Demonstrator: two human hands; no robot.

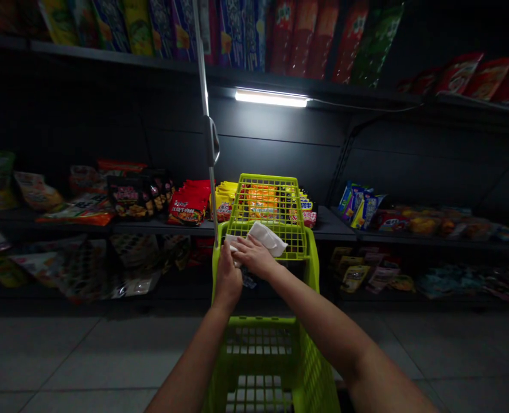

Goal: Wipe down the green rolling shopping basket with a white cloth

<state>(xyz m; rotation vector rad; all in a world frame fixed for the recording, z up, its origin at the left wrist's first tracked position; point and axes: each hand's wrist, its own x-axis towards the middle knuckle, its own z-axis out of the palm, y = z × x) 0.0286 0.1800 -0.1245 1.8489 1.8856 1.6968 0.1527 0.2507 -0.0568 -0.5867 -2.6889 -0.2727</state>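
A white cloth or paper wipe [268,238] lies folded against the raised grid flap [295,232] of a lime-green wheeled shopping basket [317,344]. My right hand [255,256] presses on the wipe, its fingers pointing left with part of the wipe under them. Close beside those fingertips, my left hand [229,276] has its thumb up and its fingers curled round the lower left corner of the flap. What lies inside that grip is partly hidden. A metal pull handle [205,103] rises from the basket's left side.
Behind the basket a dark shelf [335,225] bears red noodle packets [189,202] and other snack bags. A lit tube lamp [271,98] hangs under the upper shelf, with a thin cable running right. Pale floor tiles [90,353] lie around the basket.
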